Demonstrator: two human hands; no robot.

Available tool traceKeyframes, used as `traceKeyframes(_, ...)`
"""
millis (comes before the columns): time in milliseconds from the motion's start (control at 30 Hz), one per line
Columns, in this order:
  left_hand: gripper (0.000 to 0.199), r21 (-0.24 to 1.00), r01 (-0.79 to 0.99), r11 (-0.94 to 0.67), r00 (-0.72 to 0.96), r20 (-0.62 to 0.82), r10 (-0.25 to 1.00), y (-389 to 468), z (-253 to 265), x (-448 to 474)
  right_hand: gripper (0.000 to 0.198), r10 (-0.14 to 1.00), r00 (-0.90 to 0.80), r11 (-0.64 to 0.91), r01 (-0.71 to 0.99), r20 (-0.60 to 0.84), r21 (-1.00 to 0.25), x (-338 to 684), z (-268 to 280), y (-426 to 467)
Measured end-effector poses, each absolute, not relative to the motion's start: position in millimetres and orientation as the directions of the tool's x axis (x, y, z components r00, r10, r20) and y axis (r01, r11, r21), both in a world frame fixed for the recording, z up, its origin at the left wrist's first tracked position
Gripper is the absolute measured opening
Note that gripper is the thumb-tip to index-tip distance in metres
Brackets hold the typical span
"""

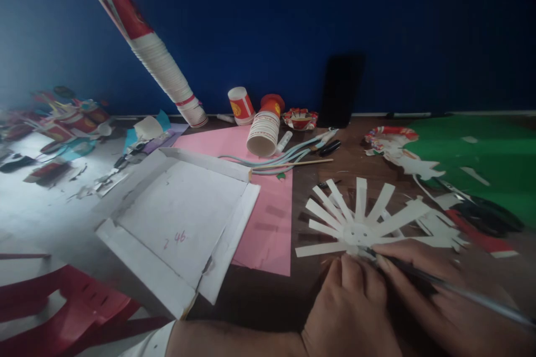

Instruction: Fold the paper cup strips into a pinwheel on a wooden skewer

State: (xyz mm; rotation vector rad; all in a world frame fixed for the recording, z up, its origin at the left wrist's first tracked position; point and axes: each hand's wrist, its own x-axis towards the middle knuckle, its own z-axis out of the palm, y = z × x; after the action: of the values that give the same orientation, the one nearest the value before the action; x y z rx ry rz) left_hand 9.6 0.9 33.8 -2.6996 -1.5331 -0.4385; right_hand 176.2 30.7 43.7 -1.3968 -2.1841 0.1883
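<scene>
A paper cup cut into strips (355, 233) is spread on the dark wooden table, its strips fanning out like rays. Two small dark dots show on its round middle. My left hand (352, 295) has its fingers curled down on the near edge of this cut cup, keeping hold of it. In my right hand (431, 284) is a long dark pen (456, 290), pinched between the fingers. Its tip meets the near side of the round middle. The fingers partly cover that edge.
Left of my hands lies an open white cardboard box (180, 206) over pink paper (268, 223). Stacked paper cups (161, 67), a phone (341, 89) and pale blue cables (276, 162) stand or lie behind. Black-handled scissors (486, 215) and green paper (469, 150) are at right.
</scene>
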Motion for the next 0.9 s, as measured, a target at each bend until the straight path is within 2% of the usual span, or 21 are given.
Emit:
traceKeyframes(200,0.044,0.093,0.833,-0.545,0.516,0.223,0.827,1,35,9,0.015,0.868,-0.334,0.471,0.791,0.368,-0.391,177,44,32)
traceKeyframes(367,0.046,0.072,0.801,-0.595,0.584,0.123,0.802,4,41,8,0.013,0.870,-0.303,0.452,0.804,0.388,-0.386,178,45,29)
traceKeyframes(500,0.046,0.098,0.827,-0.554,0.551,0.055,0.833,4,43,8,0.015,0.886,-0.246,0.406,0.820,0.392,-0.403,181,45,24)
traceKeyframes(600,0.044,0.140,0.846,-0.515,0.510,0.073,0.857,3,41,8,0.016,0.909,-0.213,0.361,0.832,0.358,-0.421,183,45,22)
traceKeyframes(733,0.043,0.153,0.840,-0.521,0.503,0.140,0.853,1,37,9,0.014,0.879,-0.232,0.408,0.820,0.417,-0.402,183,48,24)
traceKeyframes(900,0.042,0.141,0.852,-0.504,0.494,0.102,0.863,2,36,8,0.012,0.863,-0.268,0.446,0.804,0.429,-0.394,177,57,29)
